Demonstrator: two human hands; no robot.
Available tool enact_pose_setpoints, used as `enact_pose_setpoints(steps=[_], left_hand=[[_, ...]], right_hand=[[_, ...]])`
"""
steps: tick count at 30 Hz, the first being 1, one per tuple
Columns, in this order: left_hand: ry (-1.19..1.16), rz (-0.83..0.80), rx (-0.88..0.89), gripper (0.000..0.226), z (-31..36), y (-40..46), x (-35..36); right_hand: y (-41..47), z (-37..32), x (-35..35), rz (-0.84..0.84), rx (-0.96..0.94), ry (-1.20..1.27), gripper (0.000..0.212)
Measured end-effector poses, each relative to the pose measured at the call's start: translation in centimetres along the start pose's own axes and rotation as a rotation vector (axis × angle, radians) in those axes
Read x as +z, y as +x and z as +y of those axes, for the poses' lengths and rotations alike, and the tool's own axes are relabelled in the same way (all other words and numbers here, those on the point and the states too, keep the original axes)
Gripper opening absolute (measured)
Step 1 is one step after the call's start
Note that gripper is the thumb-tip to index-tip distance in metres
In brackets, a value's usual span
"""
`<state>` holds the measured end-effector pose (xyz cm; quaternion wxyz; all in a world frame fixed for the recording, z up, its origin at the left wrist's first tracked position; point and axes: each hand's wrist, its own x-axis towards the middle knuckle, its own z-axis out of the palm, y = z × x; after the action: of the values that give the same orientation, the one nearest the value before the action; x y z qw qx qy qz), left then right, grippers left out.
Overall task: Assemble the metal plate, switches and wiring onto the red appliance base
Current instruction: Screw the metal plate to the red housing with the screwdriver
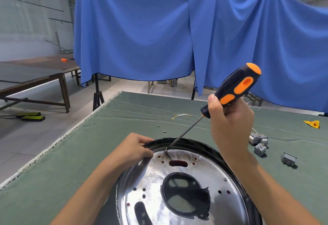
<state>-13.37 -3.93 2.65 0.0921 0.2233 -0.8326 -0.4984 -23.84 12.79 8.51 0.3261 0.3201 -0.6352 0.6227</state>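
Metal plate (186,180) seated in base on green counter (88,153), near edge. L hand (136,149) fingers clamped on rim (150,143), prob. to steady it. R hand (229,127) fingers wrapped round screwdriver (234,89) handle, tip on screw (166,151) just beside L fingers. Switches (259,143), wires (181,115) loose, well apart.

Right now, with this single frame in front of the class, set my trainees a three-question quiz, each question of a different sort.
1. True or false: the right hand grips the screwdriver by its handle.
2. Where does the left hand hold? A the grey switches; B the rim of the base; C the wires
3. Fill in: the screwdriver tip sits at a hole near the far edge of the metal ____.

Key: 1 true; 2 B; 3 plate
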Motion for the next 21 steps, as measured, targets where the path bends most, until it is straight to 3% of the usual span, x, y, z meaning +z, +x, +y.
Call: enact_pose_setpoints(steps=[4,13,21], left_hand=[[-0.001,0.003,0.007,0.043,-0.03,-0.03,0.02],[-0.003,0.003,0.000,0.041,-0.16,0.06,0.03],[-0.007,-0.003,-0.002,0.043,-0.22,-0.03,0.06]], right_hand=[[-0.06,-0.18,0.13,-0.025,-0.028,-0.012,0.047],[0.09,-0.27,0.09,-0.037,-0.016,-0.014,0.037],[0.16,-0.10,0.07,-0.044,-0.006,-0.033,0.045]])
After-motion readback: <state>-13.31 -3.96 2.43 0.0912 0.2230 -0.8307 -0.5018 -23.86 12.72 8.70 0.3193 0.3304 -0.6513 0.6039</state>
